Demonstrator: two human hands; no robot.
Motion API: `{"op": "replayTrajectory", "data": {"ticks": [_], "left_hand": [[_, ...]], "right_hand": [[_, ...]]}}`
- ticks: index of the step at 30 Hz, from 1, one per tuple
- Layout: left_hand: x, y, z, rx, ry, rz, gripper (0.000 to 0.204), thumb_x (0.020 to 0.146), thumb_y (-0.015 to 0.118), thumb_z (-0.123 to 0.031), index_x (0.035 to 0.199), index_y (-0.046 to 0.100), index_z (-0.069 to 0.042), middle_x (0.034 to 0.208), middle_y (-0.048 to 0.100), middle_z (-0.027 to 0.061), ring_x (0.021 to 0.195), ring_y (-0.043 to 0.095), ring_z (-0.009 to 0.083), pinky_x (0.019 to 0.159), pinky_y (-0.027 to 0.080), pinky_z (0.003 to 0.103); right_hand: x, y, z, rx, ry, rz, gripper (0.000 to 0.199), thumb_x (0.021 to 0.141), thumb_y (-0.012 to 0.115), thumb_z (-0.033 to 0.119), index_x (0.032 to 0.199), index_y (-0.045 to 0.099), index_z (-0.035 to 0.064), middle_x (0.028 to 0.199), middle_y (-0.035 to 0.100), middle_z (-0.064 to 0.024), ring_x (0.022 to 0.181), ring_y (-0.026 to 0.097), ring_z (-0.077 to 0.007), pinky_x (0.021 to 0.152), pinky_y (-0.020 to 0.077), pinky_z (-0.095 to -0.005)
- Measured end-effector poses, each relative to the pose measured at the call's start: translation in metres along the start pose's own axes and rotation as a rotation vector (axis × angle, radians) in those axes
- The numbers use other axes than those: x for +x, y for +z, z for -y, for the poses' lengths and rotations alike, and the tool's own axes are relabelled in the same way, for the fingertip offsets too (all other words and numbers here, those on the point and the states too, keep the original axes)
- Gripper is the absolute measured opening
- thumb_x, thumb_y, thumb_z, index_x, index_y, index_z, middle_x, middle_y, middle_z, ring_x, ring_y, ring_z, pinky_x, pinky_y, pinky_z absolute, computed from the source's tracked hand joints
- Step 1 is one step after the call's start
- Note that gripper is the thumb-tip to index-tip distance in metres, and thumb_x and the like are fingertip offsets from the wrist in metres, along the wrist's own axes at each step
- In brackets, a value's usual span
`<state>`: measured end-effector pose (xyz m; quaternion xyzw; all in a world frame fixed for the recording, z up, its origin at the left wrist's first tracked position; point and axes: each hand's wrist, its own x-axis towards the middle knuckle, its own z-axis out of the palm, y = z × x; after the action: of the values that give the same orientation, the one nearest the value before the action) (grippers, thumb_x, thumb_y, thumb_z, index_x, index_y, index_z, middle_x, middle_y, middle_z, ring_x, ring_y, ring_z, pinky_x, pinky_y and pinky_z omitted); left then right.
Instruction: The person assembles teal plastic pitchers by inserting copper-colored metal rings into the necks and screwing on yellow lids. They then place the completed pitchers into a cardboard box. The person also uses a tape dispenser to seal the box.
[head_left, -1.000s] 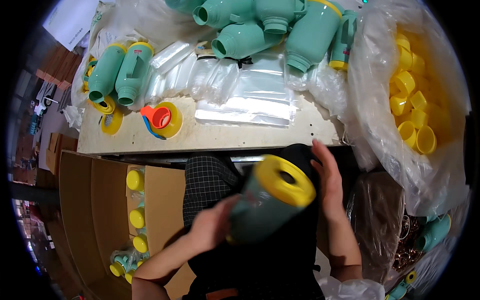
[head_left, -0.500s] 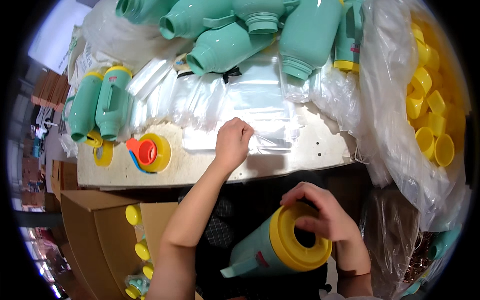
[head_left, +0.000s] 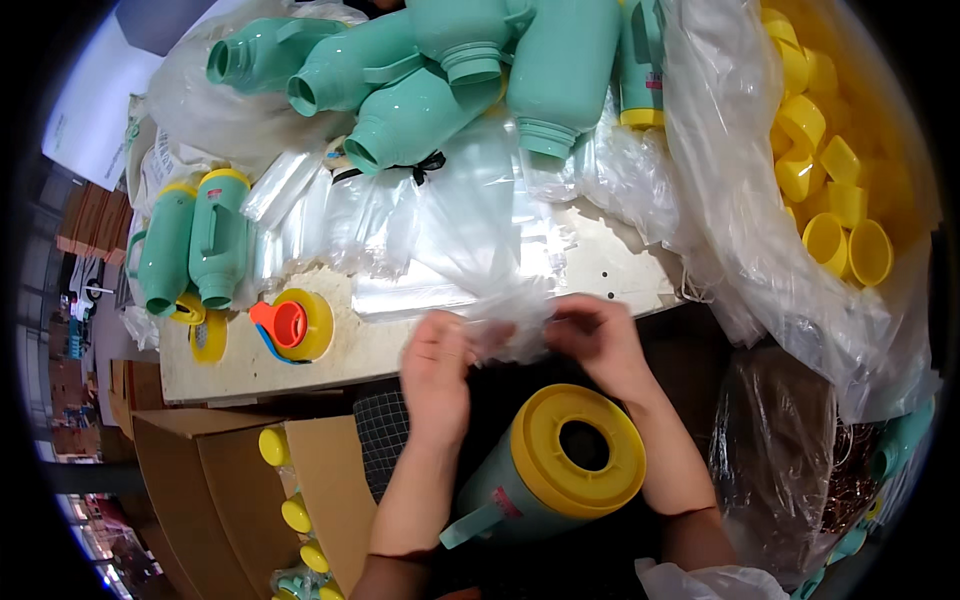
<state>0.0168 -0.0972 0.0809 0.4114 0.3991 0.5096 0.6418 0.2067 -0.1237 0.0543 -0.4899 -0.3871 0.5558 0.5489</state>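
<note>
Both hands, the left hand (head_left: 437, 362) and the right hand (head_left: 598, 340), pinch a clear plastic bag (head_left: 505, 325) between their fingers at the tabletop (head_left: 330, 355) edge. Just below them, between the forearms, a green jug (head_left: 545, 480) with a yellow lid stands tilted.
</note>
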Motion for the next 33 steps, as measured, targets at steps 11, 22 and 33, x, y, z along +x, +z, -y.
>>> {"op": "replayTrajectory", "data": {"ticks": [11,22,33], "left_hand": [[-0.025,-0.041,-0.013,0.720,-0.001,0.197,0.020,0.085,0.061,0.009,0.100,0.056,-0.004,0.075,0.051,-0.0003,0.068,0.047,0.0051,0.061,0.040,0.020],[-0.226,-0.124,-0.027,1.063,0.164,0.014,0.069,0.065,0.078,-0.013,0.128,0.050,-0.007,0.097,0.053,0.0136,0.083,0.060,0.0314,0.068,0.051,0.041],[-0.404,-0.312,-0.069,1.219,0.200,-1.145,0.030,0.093,0.058,-0.023,0.111,0.059,0.001,0.100,0.068,0.0171,0.094,0.065,0.0343,0.079,0.050,0.042]], "right_hand": [[-0.044,-0.035,-0.008,0.481,-0.066,-0.644,0.005,0.096,0.058,0.011,0.098,0.056,0.0066,0.080,0.057,-0.0022,0.067,0.055,-0.0115,0.058,0.0460,-0.0242],[-0.216,0.052,-0.110,-0.078,0.191,0.264,0.071,0.084,0.077,0.022,0.140,0.040,-0.0015,0.137,0.051,-0.0206,0.124,0.053,-0.0313,0.103,0.0438,-0.0432],[-0.188,0.315,-0.002,-0.179,-0.242,1.312,0.074,0.082,0.077,0.023,0.144,0.041,0.0042,0.134,0.047,-0.0224,0.108,0.062,-0.0327,0.095,0.0504,-0.0380]]}}
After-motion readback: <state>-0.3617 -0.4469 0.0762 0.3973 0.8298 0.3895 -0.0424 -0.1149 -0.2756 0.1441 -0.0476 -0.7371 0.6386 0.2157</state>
